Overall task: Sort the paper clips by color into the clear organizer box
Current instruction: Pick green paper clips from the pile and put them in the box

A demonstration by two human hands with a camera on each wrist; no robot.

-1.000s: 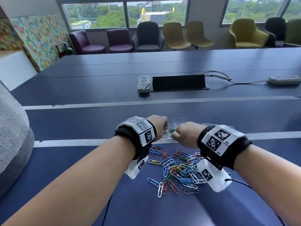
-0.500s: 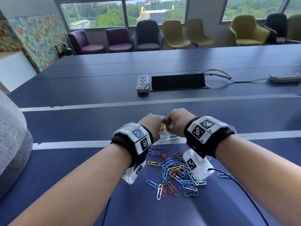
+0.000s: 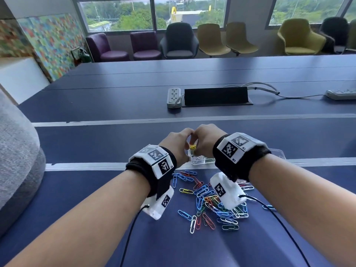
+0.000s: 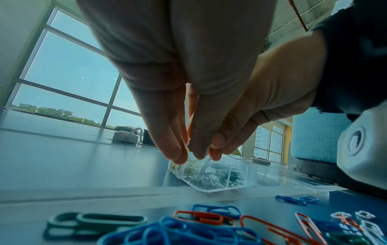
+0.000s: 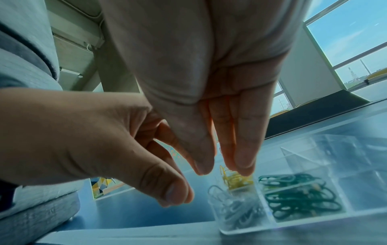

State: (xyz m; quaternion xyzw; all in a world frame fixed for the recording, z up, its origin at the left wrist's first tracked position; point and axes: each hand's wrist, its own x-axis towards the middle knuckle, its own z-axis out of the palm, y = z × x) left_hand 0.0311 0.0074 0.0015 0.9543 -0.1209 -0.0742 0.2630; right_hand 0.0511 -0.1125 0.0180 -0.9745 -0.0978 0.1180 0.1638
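The clear organizer box [image 3: 277, 154] lies beyond a loose pile of colored paper clips [image 3: 210, 203]. Both hands hover side by side over its left end. My right hand [image 5: 222, 167] points its fingers straight down, thumb and fingers slightly apart, just above the yellow clips [image 5: 234, 179] in the far-left compartment. My left hand [image 5: 180, 199] has thumb and fingertip pressed together beside the white clips [image 5: 234, 210] in the near-left compartment, and I see no clip between them. Green clips [image 5: 299, 200] fill the neighbouring compartments. In the left wrist view a white clip [image 4: 205, 164] stands up under the fingertips.
A white power strip [image 3: 174, 97] and a black cable flap [image 3: 215, 96] lie further back on the dark blue table [image 3: 96, 189]. A grey cushioned seat [image 3: 17, 151] is at the left. Wrist-camera cables trail toward me along the table.
Both hands have moved forward and left, coming together over the box's left end. The right hand's fist has loosened into straight, downward-pointing fingers.
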